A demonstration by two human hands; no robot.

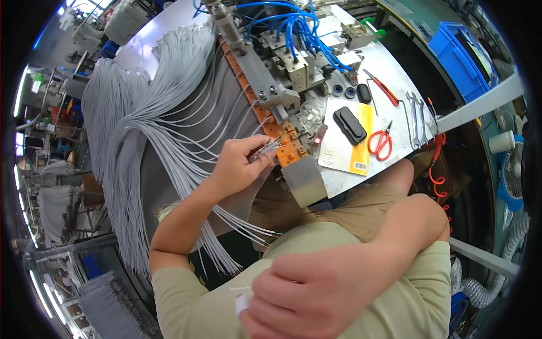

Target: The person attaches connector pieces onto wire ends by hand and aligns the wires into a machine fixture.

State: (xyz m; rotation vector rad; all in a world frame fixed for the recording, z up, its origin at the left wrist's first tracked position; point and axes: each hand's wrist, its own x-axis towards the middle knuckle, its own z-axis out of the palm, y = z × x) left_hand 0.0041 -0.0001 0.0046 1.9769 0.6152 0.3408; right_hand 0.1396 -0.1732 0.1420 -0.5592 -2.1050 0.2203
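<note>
My left hand [241,164] is closed round the ends of several thin grey cables [265,149], with metallic-looking tips showing past the fingers. It sits beside the orange fixture blocks [291,148] at the near end of a machine rail. The cables come from a large grey bundle [164,96] draped over the table to the left. My right hand [316,291] is raised close to the camera in front of my shirt, its fingers curled in. A small white piece [243,305] shows at the curled fingers; what it is I cannot make out.
A metal machine [265,73] with blue air tubes [302,28] stands ahead. On the white table to the right lie red-handled scissors [381,142], a black case [350,125], a yellow-white packet [344,155], wrenches [416,118] and pliers [384,90]. A blue crate [460,62] stands beyond.
</note>
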